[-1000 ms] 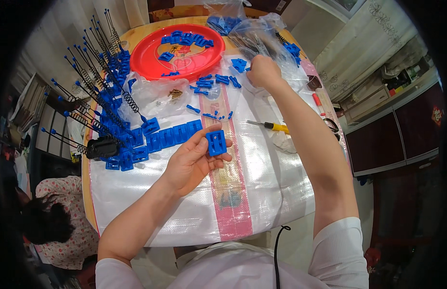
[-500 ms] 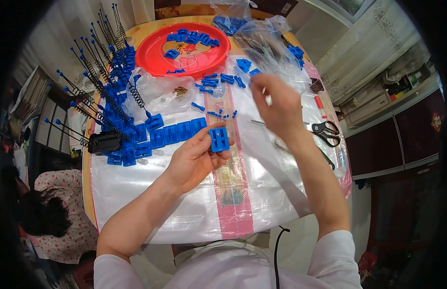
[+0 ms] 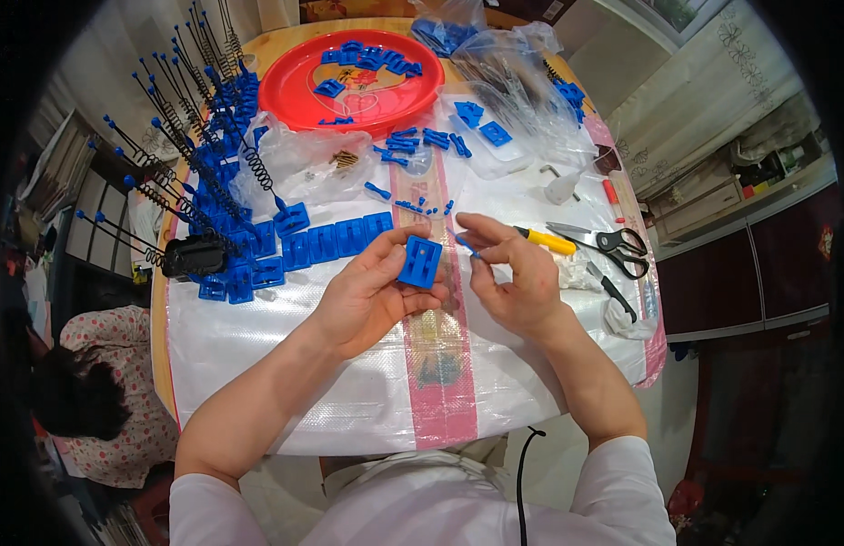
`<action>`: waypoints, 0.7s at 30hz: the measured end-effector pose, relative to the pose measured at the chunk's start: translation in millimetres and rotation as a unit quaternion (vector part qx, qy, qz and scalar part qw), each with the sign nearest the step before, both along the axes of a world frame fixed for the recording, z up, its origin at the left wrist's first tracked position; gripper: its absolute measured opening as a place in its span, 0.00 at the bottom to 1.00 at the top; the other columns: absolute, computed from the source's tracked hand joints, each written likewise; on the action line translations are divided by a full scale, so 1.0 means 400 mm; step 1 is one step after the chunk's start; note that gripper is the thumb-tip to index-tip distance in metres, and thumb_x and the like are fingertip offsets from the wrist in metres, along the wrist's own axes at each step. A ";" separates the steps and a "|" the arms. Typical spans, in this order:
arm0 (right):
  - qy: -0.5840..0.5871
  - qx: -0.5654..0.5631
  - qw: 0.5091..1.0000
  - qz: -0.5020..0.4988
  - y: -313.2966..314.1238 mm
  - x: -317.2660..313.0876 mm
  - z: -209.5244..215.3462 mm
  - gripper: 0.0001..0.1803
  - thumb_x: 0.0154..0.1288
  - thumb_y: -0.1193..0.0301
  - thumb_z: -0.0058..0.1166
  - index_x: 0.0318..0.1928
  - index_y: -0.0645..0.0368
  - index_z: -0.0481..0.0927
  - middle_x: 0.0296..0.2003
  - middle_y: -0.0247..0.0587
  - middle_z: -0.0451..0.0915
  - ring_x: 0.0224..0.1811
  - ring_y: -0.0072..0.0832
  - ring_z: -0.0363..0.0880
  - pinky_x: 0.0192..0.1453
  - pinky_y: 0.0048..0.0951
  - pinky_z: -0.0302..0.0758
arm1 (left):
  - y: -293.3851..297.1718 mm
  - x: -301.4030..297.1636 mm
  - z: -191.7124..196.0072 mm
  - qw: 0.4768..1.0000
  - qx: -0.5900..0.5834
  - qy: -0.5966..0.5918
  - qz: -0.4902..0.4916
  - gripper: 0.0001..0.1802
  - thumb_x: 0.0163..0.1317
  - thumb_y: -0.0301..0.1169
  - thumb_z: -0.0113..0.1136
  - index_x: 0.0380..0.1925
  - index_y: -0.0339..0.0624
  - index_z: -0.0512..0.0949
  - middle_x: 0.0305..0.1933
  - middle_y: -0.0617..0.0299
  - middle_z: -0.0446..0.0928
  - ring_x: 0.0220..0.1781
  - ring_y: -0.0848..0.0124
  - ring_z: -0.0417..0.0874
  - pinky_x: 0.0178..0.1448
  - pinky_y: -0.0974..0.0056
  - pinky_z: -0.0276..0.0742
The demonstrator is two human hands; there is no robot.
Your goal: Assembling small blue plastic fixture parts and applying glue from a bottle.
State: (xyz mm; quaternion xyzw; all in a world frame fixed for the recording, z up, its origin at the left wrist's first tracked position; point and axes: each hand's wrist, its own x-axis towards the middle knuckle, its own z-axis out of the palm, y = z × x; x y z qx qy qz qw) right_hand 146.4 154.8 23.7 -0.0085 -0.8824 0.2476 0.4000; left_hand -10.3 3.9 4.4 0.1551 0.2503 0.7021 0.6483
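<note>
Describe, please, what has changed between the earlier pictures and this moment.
The right hand moved back toward the body, close to the left hand, and now pinches a small, slim blue piece. The left hand still holds the rectangular blue plastic block. The round red plastic tray stayed in place on the table.

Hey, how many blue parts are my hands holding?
2: a slotted block in the left hand, a small slim piece in the right hand. More may be hidden.

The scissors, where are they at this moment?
In the head view, the scissors lie on the right, past the right hand, just beside the yellow tool handle and below the red marker.
</note>
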 end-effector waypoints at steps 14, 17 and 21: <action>-0.029 0.124 0.990 0.056 -0.004 -0.009 0.023 0.14 0.40 0.79 0.66 0.28 0.63 0.74 0.49 0.47 0.83 0.48 0.43 0.83 0.48 0.36 0.83 | -0.002 -0.008 -0.004 1.000 0.013 0.016 -0.009 0.24 0.73 0.36 0.53 0.65 0.39 0.66 0.46 0.59 0.79 0.41 0.70 0.83 0.45 0.67 0.81; -0.032 0.117 0.991 0.060 -0.003 -0.008 0.026 0.14 0.40 0.79 0.67 0.30 0.63 0.76 0.49 0.46 0.82 0.50 0.43 0.82 0.49 0.36 0.82 | -0.004 -0.015 -0.022 0.999 0.035 0.014 -0.018 0.27 0.72 0.34 0.56 0.67 0.37 0.64 0.49 0.58 0.78 0.47 0.70 0.82 0.53 0.65 0.80; -0.037 0.084 0.994 0.062 -0.006 -0.005 0.026 0.16 0.41 0.79 0.67 0.36 0.62 0.80 0.49 0.44 0.83 0.50 0.42 0.81 0.50 0.36 0.81 | 0.000 -0.008 -0.019 0.998 0.056 0.009 -0.030 0.26 0.73 0.38 0.54 0.65 0.35 0.66 0.53 0.56 0.77 0.53 0.68 0.80 0.59 0.61 0.78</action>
